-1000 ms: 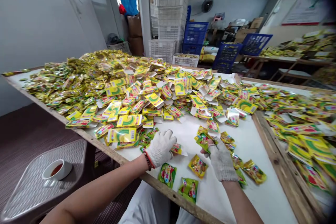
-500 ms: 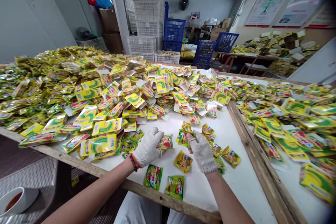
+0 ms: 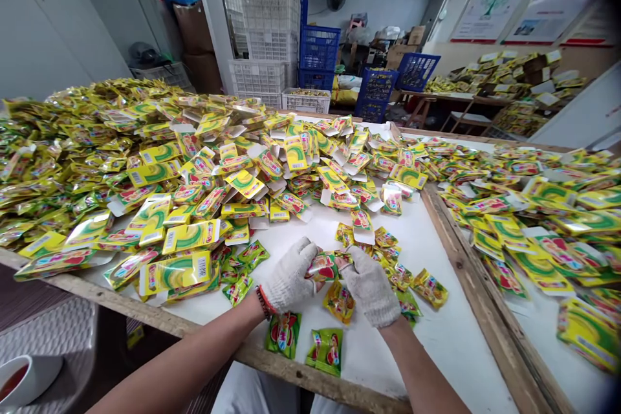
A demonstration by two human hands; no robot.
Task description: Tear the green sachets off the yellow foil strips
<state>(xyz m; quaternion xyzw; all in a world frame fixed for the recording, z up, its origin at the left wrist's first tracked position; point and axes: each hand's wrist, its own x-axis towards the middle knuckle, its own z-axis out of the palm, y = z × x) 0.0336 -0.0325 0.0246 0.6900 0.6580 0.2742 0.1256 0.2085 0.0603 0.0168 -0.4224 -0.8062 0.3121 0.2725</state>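
Over the white table, my left hand (image 3: 294, 275), in a white knitted glove with bare fingertips, is closed around the left end of a small printed candy box (image 3: 324, 266). The gloved fingers of my right hand (image 3: 371, 284) are closed at the box's right end; whether a packet is between them is hidden. Below the box lies a yellow candy packet (image 3: 339, 302), partly behind my right hand. Two green packets, one left (image 3: 284, 334) and one right (image 3: 325, 350), lie near the front edge. More green packets (image 3: 252, 256) lie left of my left hand, and yellow ones (image 3: 429, 288) right of my right.
A large heap of yellow candy boxes (image 3: 247, 184) and packets covers the table's left and back. A wooden divider (image 3: 460, 265) separates another box heap (image 3: 533, 220) on the right. White crates (image 3: 269, 13) and blue crates (image 3: 319, 48) stand behind. A cup (image 3: 41, 378) sits lower left.
My left hand has moved right with the candy box. My right hand's fingers, which were at a green packet, now meet the box's right end. The view has shifted slightly.
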